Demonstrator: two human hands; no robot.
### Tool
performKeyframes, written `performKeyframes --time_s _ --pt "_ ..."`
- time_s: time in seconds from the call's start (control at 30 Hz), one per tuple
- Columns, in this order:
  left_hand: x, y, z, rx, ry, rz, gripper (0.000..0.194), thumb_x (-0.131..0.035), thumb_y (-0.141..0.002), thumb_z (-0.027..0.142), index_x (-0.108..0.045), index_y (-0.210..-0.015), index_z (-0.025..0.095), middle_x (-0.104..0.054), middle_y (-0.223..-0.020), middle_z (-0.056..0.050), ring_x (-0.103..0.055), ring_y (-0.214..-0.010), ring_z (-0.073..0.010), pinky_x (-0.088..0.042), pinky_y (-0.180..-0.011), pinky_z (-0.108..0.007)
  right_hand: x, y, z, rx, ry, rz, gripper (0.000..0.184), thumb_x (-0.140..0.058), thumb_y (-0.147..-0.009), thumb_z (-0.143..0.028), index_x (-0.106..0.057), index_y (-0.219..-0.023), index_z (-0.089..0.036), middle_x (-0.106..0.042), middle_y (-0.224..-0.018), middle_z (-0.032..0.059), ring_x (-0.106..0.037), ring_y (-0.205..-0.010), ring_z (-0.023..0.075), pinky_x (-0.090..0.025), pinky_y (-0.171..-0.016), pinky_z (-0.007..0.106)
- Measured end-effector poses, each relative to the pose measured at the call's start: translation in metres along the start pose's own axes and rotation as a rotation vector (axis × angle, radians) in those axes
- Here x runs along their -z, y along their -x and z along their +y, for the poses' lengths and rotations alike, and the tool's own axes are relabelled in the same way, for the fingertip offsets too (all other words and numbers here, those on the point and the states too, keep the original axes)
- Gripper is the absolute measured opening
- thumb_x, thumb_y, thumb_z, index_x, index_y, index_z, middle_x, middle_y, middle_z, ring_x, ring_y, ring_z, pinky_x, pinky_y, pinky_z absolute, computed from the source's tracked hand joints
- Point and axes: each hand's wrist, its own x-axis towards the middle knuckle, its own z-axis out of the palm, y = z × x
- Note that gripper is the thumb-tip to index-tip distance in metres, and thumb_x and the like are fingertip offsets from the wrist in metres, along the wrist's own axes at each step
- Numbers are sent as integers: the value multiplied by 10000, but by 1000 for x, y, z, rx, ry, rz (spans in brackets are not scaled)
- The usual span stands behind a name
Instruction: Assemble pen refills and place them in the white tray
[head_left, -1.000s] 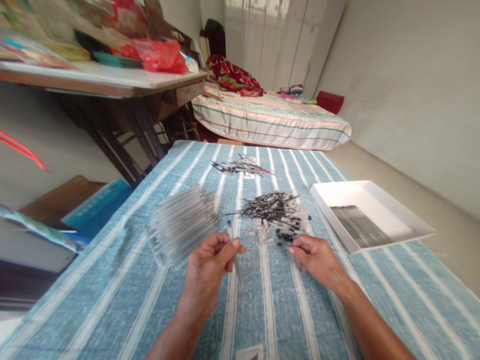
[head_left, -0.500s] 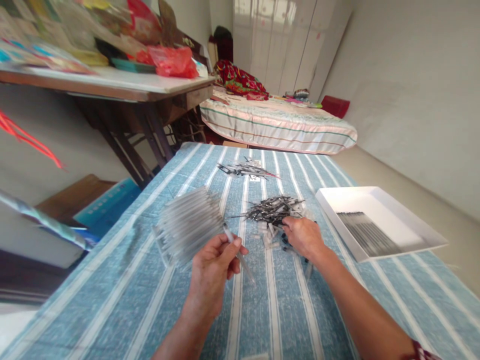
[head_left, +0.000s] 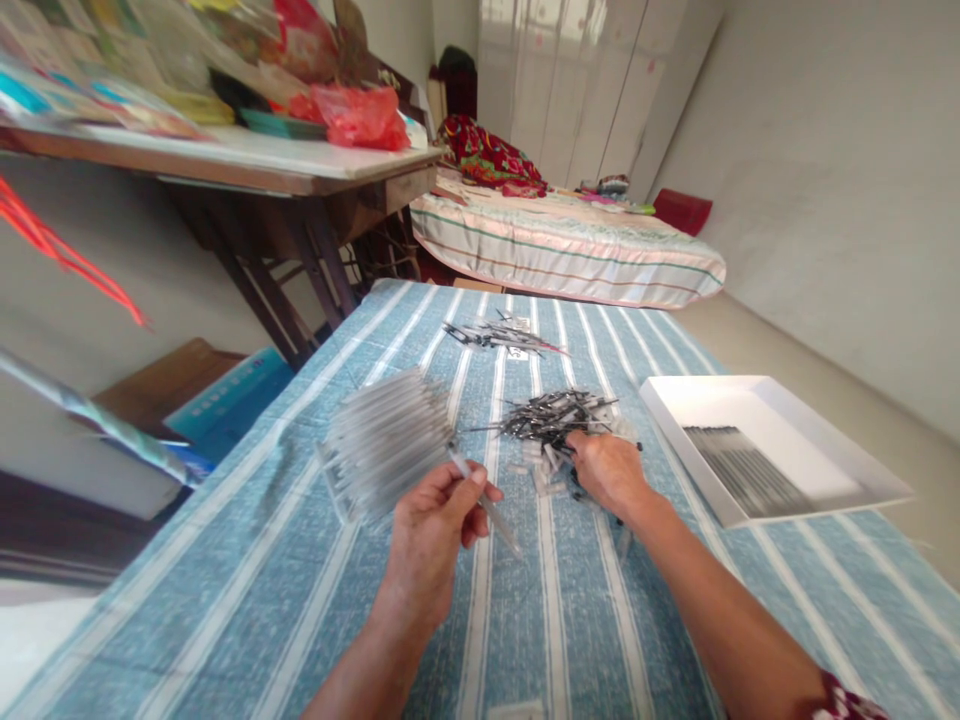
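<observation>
My left hand is closed in a pinch on one clear plastic pen tube, held slanted just above the blue striped tablecloth. Right behind that hand lies a pile of clear pen tubes. My right hand rests palm down at the near edge of a heap of pen refills with black tips. Its fingers curl down into the heap, and whatever they hold is hidden.
A white tray with a row of dark pens lies at the right. A smaller pile of parts sits farther back on the cloth. A cluttered wooden table stands at the left, a bed beyond.
My right hand has moved forward from near my left hand into the heap of refills. My left hand has kept hold of the clear tube, now tilted more to the right.
</observation>
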Motion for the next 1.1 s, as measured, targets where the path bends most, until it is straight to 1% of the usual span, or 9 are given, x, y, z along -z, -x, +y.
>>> performKeyframes --time_s 0.13,0.23,0.33,0.43,0.57,0.83,0.9,1.03,1.1 --pt "0 -2 -2 -15 -4 -8 196 -647 -720 331 -600 -761 145 -649 -647 -4 -417 -405 -26 -276 -389 -154 2 -1 -1 19 13 -2 240 -400 -851 -193 -604 -978 -186 -682 -842 137 -648 -807 265 -424 -636 306" --pt "0 -2 -2 -12 11 -7 184 -640 -730 323 -593 -748 146 -650 -647 -7 -414 -401 -25 -271 -384 -152 2 -1 -1 9 18 3 247 -417 -842 -198 -584 -1022 -176 -682 -849 141 -646 -812 271 -422 -634 307" --pt "0 -1 -2 -8 36 -2 171 -638 -733 311 -586 -734 148 -647 -636 -4 -416 -398 -26 -269 -381 -151 0 1 -1 17 7 15 265 -401 -854 -220 -573 -1054 -196 -688 -834 126 -649 -788 259 -413 -621 296" --pt "1 0 -1 -6 45 5 162 -637 -735 303 -586 -733 150 -642 -627 -1 -426 -401 -29 -276 -385 -150 -3 4 -4 57 -20 33 265 -365 -869 -251 -609 -965 -217 -692 -818 107 -652 -769 249 -398 -598 282" --pt "1 -1 -2 -9 51 12 171 -644 -725 310 -593 -744 148 -645 -640 -8 -431 -404 -31 -282 -388 -153 -6 3 -8 77 -27 32 306 -346 -876 -287 -637 -848 -194 -692 -796 114 -654 -754 252 -384 -579 278" --pt "1 -1 -1 -17 58 19 174 -656 -709 307 -597 -733 145 -649 -640 -12 -437 -404 -33 -291 -391 -157 -6 -2 -6 56 -62 8 270 -381 -843 -252 -645 -819 -199 -697 -822 105 -651 -763 240 -358 -553 267" --pt "2 -2 -2 -20 64 13 173 -654 -713 307 -598 -736 145 -649 -646 -12 -434 -405 -31 -286 -388 -156 -5 -2 -5 51 -71 2 252 -395 -829 -239 -645 -829 -210 -700 -837 92 -649 -773 231 -353 -553 263" --pt "3 -1 -3 -22 54 3 167 -639 -732 310 -595 -745 149 -652 -655 -10 -434 -409 -31 -290 -393 -155 -4 1 -4 47 -109 26 242 -413 -820 -245 -632 -924 -235 -702 -847 70 -646 -792 217 -350 -574 258" --pt "2 -1 -3 -22 48 9 172 -641 -729 312 -593 -734 147 -652 -649 -12 -431 -405 -31 -292 -394 -157 -4 2 -7 48 -135 49 247 -400 -835 -265 -632 -913 -234 -702 -821 65 -646 -776 209 -346 -579 257"
